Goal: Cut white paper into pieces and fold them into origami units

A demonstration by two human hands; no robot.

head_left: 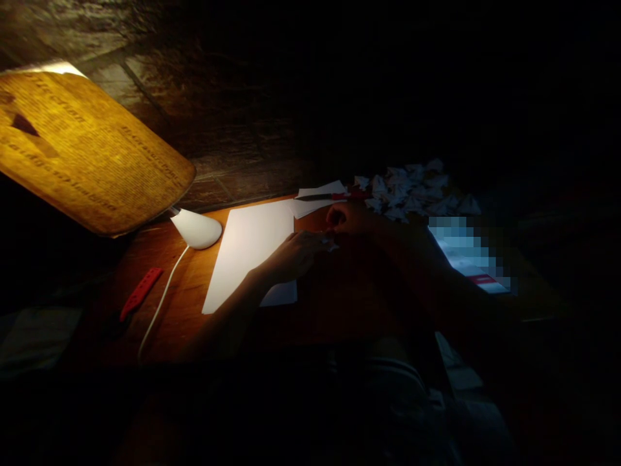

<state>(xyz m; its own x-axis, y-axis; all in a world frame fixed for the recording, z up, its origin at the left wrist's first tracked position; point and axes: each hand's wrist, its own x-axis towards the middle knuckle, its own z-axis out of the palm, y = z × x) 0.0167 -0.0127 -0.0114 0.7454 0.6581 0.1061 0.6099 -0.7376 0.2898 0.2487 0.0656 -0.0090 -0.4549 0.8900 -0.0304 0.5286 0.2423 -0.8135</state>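
Note:
A small folded piece of white paper [332,244] shows at the fingertips of my left hand [294,254], which pinches it over the table. My right hand [353,219] meets it from the right, its thumb and fingers curled together in a pinch at the paper's upper edge. Dim light hides much of the paper's shape. Under my left forearm lies a stack of white paper sheets [257,236]. Just beyond the hands, a long dark tool with a red handle [339,196] rests across smaller white paper pieces [315,208].
Many folded paper pieces [407,188] are heaped at the back right. A lit screen [466,259], partly pixelated, lies right. On the left stand a lamp with a printed yellow shade [92,149] and white base [198,230], its cord [162,301], and a red object [141,292].

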